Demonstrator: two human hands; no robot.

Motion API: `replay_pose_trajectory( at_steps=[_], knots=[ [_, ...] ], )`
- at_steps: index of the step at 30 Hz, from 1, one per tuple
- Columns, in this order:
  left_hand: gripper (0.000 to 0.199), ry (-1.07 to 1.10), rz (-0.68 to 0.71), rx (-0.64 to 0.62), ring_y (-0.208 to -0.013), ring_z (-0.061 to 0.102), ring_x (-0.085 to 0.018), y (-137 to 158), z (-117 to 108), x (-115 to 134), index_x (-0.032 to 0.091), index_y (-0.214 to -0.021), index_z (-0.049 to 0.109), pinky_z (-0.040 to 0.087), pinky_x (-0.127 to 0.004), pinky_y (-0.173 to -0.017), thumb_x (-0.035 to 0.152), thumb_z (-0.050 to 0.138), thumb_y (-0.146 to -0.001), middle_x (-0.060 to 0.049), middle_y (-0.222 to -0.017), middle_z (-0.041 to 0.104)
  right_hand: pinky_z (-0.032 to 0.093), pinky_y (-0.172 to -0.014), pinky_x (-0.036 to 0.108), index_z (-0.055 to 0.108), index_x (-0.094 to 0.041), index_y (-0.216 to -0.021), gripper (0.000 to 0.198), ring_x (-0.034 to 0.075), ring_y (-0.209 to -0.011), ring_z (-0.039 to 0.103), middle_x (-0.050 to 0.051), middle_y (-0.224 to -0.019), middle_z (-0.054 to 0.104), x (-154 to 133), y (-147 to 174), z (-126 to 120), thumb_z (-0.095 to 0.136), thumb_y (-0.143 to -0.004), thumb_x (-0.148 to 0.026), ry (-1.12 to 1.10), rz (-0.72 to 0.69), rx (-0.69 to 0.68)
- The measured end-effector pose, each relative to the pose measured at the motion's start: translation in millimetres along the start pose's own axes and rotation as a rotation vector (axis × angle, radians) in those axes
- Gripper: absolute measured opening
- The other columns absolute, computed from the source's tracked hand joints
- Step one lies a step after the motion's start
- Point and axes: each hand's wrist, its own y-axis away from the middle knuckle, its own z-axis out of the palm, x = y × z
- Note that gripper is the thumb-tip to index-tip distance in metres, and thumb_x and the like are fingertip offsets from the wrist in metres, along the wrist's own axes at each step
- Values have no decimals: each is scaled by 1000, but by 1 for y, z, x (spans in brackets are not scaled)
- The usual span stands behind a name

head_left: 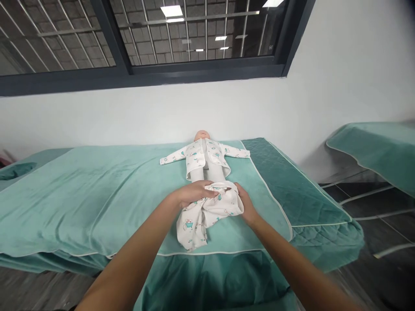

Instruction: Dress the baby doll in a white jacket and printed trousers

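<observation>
A baby doll [202, 134] lies on its back with its head by the wall. It wears an unfastened white jacket [195, 154] with a green print, sleeves spread to both sides. White baby trousers [223, 203] in the same print are at the doll's lower legs. My left hand [194, 193] grips the waistband's left side, thumb on top. On the right side, my right hand [245, 204] is closed round the waistband's edge. One trouser leg hangs down towards me on the left. The doll's feet are hidden behind the cloth.
A green cover [97, 194] with pale piping lies over the bed, and a darker quilted part [298, 194] shows on the right. Behind stand a white wall [145, 114] and a dark-framed window [194, 75]. Another green-covered surface [382, 147] with pale metal bars is at right.
</observation>
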Motion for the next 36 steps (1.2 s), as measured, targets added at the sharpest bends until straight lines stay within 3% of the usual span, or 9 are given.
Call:
replay_pose_trajectory(
  at_steps=[4, 7, 11, 20, 26, 30, 33, 36],
  knots=[
    [51, 14, 37, -92, -110, 59, -22, 0, -7, -1, 18, -111, 63, 46, -29, -88, 35, 78, -66, -7, -118, 65, 46, -70, 37, 51, -25, -77, 26, 23, -73, 51, 5, -77, 58, 7, -9, 4, 64, -73, -47, -76, 83, 30],
    [39, -124, 75, -68, -97, 59, -20, -4, -12, 3, 19, -99, 62, 46, -27, -77, 26, 74, -63, -3, -103, 65, 46, -65, 35, 51, -25, -83, 32, 22, -70, 54, 5, -78, 60, 9, -12, 6, 62, -77, -55, -165, 165, 5],
    [16, -370, 174, 155, -77, 54, -16, -19, -18, 9, 19, -80, 56, 39, -24, -61, 22, 62, -65, 1, -83, 57, 44, -66, 30, 52, -22, -91, 41, 18, -72, 53, 2, -82, 59, 9, -22, 5, 60, -79, -60, -166, 178, 26],
    [9, -517, 291, 608, -68, 50, -14, -55, -28, -2, 19, -75, 52, 35, -25, -61, 14, 50, -69, 2, -72, 56, 40, -69, 31, 47, -22, -90, 34, 20, -77, 52, 2, -82, 59, 22, -64, -4, 47, -91, -57, 344, -103, 36],
    [9, -439, 380, 728, -76, 53, -15, -75, -48, 3, 18, -78, 56, 40, -26, -73, 15, 54, -70, 2, -78, 62, 42, -70, 34, 50, -24, -98, 30, 25, -82, 58, 6, -89, 65, 32, -102, -10, 50, -88, -52, 496, -185, 76],
    [11, -269, 403, 682, -79, 55, -14, -86, -61, -1, 18, -83, 57, 42, -25, -74, 20, 59, -72, 1, -83, 63, 40, -66, 33, 51, -23, -95, 29, 23, -76, 56, 4, -82, 63, 35, -122, -14, 50, -89, -52, 526, -194, 82],
    [19, -119, 427, 464, -87, 57, -16, -84, -73, -10, 18, -91, 61, 42, -25, -77, 29, 64, -76, 0, -92, 64, 37, -63, 31, 52, -22, -89, 25, 19, -68, 51, 1, -74, 57, 34, -124, -14, 50, -91, -47, 504, -240, 29],
    [30, 22, 418, 281, -92, 58, -17, -77, -83, -20, 18, -97, 64, 42, -25, -79, 38, 69, -76, -2, -99, 63, 40, -69, 31, 55, -21, -87, 22, 18, -75, 52, 3, -82, 57, 24, -119, -11, 52, -91, -42, 423, -368, -40]
  ],
)
